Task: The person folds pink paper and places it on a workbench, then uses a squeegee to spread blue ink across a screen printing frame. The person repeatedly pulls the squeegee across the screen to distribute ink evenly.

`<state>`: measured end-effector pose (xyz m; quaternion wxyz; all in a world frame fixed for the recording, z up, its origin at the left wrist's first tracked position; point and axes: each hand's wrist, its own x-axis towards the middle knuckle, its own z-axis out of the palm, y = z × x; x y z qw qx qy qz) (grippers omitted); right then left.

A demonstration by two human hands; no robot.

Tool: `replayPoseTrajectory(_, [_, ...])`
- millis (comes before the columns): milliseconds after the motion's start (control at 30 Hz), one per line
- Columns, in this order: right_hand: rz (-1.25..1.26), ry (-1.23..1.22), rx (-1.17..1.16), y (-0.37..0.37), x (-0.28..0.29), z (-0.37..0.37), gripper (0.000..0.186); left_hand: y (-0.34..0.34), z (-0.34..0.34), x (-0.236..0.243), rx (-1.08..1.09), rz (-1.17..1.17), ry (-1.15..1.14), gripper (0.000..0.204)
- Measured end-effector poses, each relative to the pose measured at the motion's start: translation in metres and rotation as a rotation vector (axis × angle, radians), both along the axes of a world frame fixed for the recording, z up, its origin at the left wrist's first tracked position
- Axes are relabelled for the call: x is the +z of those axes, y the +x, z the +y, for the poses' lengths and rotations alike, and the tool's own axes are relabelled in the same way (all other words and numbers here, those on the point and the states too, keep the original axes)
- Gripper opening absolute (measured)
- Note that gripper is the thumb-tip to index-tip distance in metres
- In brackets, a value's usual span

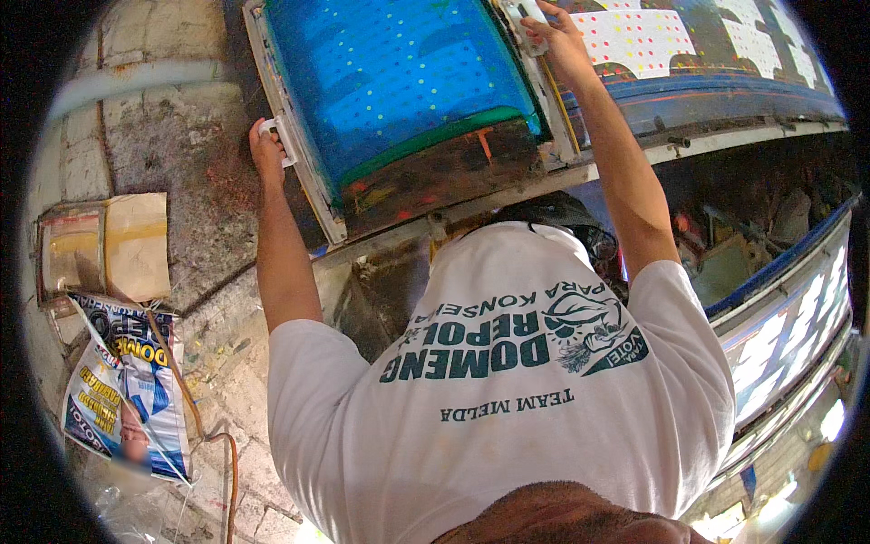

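A screen-printing frame [272,86] with translucent blue mesh [408,86] lies over the table ahead of me, slanted to the left. Pale dots show on or through the mesh, and green and brown ink stains run along its near end. My left hand [265,152] is closed round a white handle [288,150] on the frame's left side. At the far right side, my right hand [565,45] grips a second pale handle [526,23]. Whether the frame rests on the table or is slightly raised, I cannot tell.
Right of the frame, white sheets with coloured dots [630,41] lie on the dark table. A metal rail [725,145] edges it, above cluttered shelving [743,227]. On the left floor are a cardboard piece [138,249], a printed banner [127,390] and an orange cable [233,471].
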<state>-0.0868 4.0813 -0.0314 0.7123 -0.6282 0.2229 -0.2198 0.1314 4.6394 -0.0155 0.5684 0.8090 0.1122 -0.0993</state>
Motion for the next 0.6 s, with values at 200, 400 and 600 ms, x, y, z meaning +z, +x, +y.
replayPoseTrajectory(200, [0.093, -0.784, -0.162, -0.044, 0.030, 0.022, 0.042, -0.002, -0.005, 0.000, -0.005, -0.023, -0.049, 0.034])
replayPoseTrajectory(400, [-0.111, -1.111, 0.307, -0.118, 0.076, 0.108, 0.035, 0.005, 0.006, -0.013, -0.053, -0.020, -0.089, 0.032])
replayPoseTrajectory(600, [-0.022, -1.258, 1.002, -0.123, 0.092, 0.187, 0.056, 0.020, 0.012, -0.032, -0.200, -0.213, 0.479, 0.031])
